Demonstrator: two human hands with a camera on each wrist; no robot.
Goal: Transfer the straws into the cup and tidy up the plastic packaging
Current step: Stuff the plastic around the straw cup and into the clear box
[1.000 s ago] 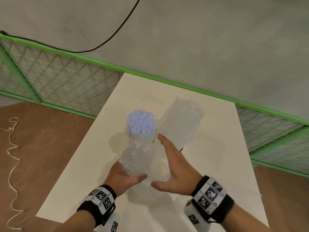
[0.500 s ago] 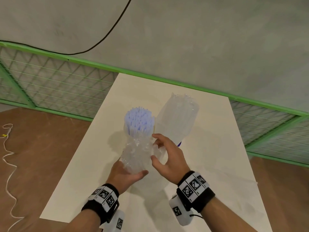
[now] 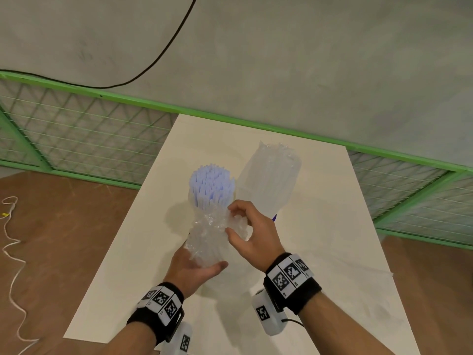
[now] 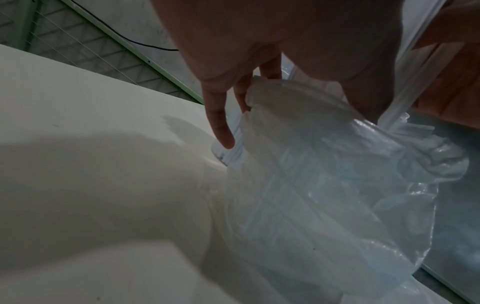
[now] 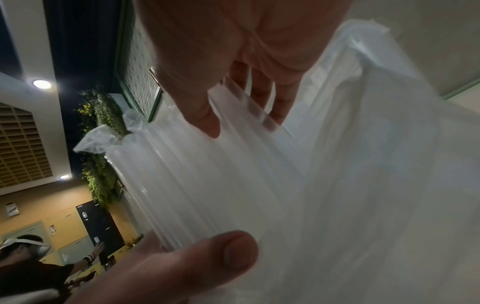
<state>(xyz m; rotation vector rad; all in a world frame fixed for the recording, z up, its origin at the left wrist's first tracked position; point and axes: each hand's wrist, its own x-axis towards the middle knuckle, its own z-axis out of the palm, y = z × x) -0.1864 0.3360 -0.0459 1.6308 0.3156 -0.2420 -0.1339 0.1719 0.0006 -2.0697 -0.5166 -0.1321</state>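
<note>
Grey wall, green mesh fence (brown floor).

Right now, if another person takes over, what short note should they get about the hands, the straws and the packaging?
Left hand grips the lower part of the straw bundle, upright above the table.
Right hand pinches the crumpled plastic wrap bunched around the bundle's middle.
Done: the purple straw tops are bare.
Left: strip the wrap off fully, put the straws into the cup (I cannot pick it out clearly), then tidy the wrap. A second clear pack stands behind, unopened as far as I can see.
</note>
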